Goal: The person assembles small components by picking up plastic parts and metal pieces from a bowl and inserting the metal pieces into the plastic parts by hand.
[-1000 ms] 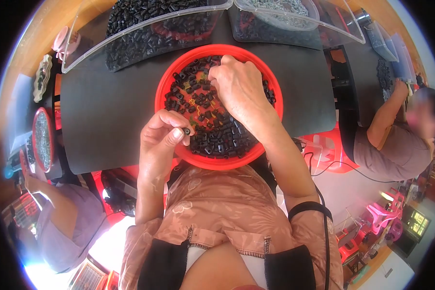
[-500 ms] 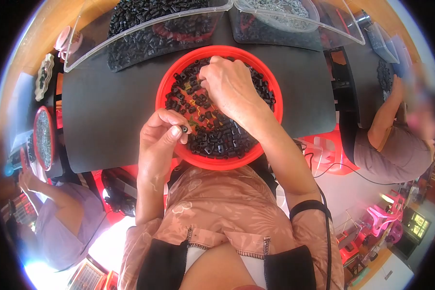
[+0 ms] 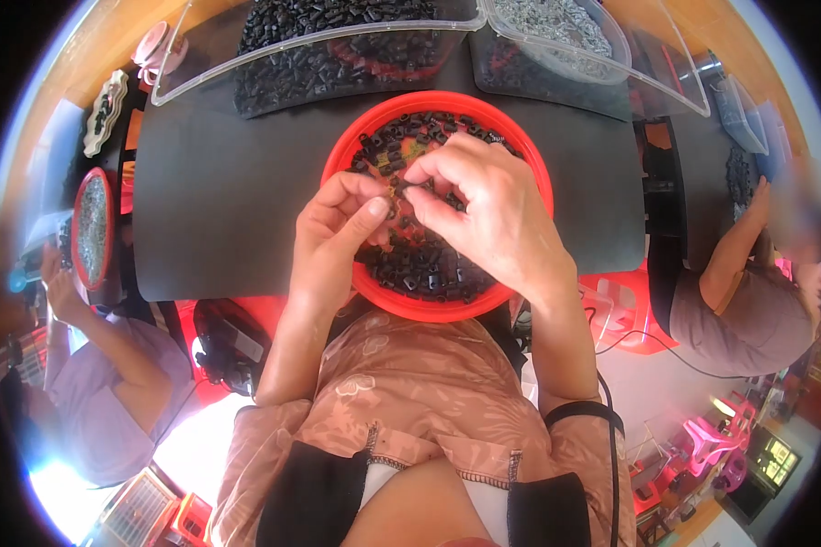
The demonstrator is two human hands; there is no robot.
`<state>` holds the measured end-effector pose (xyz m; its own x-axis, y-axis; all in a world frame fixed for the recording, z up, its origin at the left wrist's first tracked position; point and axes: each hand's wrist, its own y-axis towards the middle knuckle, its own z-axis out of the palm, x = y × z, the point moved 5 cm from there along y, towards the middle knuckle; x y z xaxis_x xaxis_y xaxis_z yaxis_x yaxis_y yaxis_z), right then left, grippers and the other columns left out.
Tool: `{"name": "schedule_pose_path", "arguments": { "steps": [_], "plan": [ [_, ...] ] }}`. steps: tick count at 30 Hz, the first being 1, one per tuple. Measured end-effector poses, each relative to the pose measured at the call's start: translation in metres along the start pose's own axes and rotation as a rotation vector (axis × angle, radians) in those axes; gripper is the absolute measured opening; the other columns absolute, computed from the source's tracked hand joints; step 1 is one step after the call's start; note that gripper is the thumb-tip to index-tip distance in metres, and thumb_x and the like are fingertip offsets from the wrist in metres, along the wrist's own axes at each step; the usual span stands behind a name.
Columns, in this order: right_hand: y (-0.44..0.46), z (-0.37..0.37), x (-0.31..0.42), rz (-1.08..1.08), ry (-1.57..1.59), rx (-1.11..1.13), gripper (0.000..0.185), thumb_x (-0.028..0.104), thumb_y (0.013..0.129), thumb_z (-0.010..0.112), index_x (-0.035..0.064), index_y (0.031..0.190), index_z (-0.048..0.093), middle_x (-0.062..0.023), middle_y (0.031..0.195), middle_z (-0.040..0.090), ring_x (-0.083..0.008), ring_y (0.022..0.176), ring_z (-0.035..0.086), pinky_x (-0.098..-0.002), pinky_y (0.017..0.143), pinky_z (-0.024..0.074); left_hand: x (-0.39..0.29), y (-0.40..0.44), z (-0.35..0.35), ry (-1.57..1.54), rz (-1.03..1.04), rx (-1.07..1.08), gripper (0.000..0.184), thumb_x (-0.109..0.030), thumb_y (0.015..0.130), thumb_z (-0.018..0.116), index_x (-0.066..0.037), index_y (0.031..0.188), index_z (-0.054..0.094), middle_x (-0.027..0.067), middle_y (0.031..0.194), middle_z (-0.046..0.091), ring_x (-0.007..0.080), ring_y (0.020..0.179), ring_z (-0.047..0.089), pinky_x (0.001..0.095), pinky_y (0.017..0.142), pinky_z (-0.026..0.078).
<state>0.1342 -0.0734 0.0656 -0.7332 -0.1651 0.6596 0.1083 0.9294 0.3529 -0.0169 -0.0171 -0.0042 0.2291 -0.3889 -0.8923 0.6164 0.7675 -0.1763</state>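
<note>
Both of my hands are over a round red tray (image 3: 540,173) that holds many small black plastic pieces (image 3: 429,269). My left hand (image 3: 337,228) is at the tray's left side, thumb against fingertips, pinching one small dark piece (image 3: 390,214) that is mostly covered by the fingers. Just to its right, my right hand (image 3: 497,214) has thumb and forefinger closed on another small dark piece. The two sets of fingertips are close together; whether the pieces touch cannot be made out. Yellowish bits lie among the black pieces on the tray floor.
Behind the tray on the dark table (image 3: 219,201) stand a clear bin (image 3: 337,68) of black pieces and a clear tub (image 3: 556,32) of translucent pieces. People sit at left and right. Another red tray (image 3: 108,228) is at far left. A thin cable runs by my right arm.
My right hand has come up from the black pieces at the tray's far part and moved beside my left fingertips. My left hand has risen and shifted right. The view has shifted slightly.
</note>
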Motion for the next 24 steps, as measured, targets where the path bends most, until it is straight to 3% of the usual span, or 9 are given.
{"name": "schedule_pose_path", "arguments": {
  "steps": [5,11,17,24],
  "plan": [
    [-0.009,-0.001,0.017,-0.158,-0.283,-0.026,0.019,0.007,0.071,0.075,0.0089,0.085,0.063,-0.0032,0.078,0.056,-0.0253,0.071,0.052,-0.0347,0.066,0.0454,0.002,0.002,0.008,0.124,-0.011,0.003,0.012,-0.012,0.091,0.066,-0.003,0.099,0.062,0.0011,0.082,0.065,0.0065,0.072,0.058,0.0204,0.064,0.045],
    [-0.015,-0.001,0.013,-0.174,-0.220,-0.039,0.020,0.008,0.073,0.075,0.0093,0.090,0.066,-0.0036,0.080,0.059,-0.0256,0.071,0.053,-0.0349,0.067,0.0462,0.006,0.004,0.004,0.114,-0.031,0.019,0.012,-0.014,0.091,0.067,-0.004,0.097,0.063,0.0000,0.081,0.064,0.0058,0.071,0.056,0.0202,0.063,0.044],
    [-0.018,-0.001,0.002,-0.074,0.035,-0.059,0.018,0.007,0.077,0.074,0.0063,0.095,0.069,-0.0065,0.081,0.065,-0.0261,0.074,0.060,-0.0340,0.067,0.0491,0.005,0.004,0.007,-0.007,-0.084,0.031,0.012,-0.015,0.091,0.066,-0.005,0.097,0.063,0.0000,0.082,0.063,0.0062,0.070,0.055,0.0191,0.064,0.043],
    [-0.025,0.002,-0.013,0.205,0.422,-0.085,0.014,0.002,0.084,0.069,-0.0012,0.097,0.069,-0.0094,0.082,0.068,-0.0154,0.072,0.065,-0.0266,0.064,0.0504,0.005,0.007,0.006,-0.010,-0.011,0.024,0.013,-0.009,0.089,0.066,-0.004,0.101,0.062,0.0006,0.086,0.063,0.0078,0.074,0.058,0.0204,0.064,0.045]
  ]
}}
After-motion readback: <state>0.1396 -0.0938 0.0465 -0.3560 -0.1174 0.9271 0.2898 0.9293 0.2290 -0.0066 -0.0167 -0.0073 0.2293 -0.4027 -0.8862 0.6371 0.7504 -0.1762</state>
